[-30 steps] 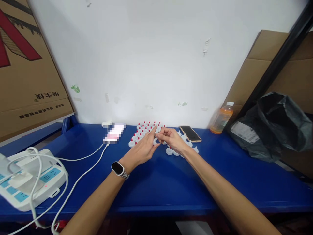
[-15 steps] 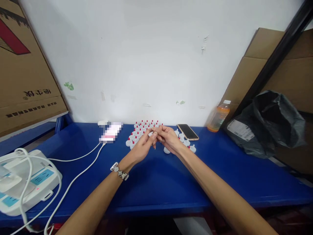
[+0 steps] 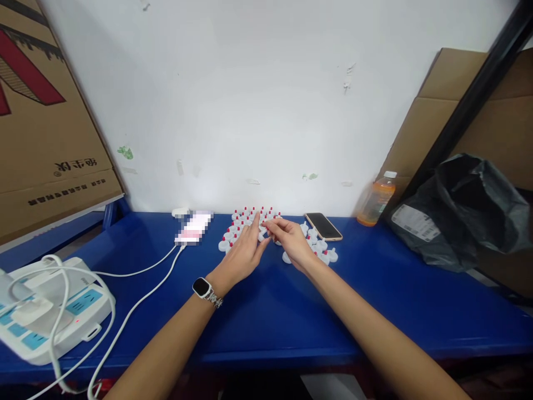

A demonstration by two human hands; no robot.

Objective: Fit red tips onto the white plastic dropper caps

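Red-tipped white caps point(image 3: 245, 221) stand clustered on the blue table point(image 3: 375, 300) by the wall. Left hand point(image 3: 244, 253) rests flat, fingers extended, touching them — right hand point(image 3: 291, 239) pinches one small cap.

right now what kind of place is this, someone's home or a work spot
Most likely a small packing or assembly workbench, not a home. A blue table holds rows of small white caps with red tips, cardboard boxes lean at the sides, and a black shipping bag bears a label.
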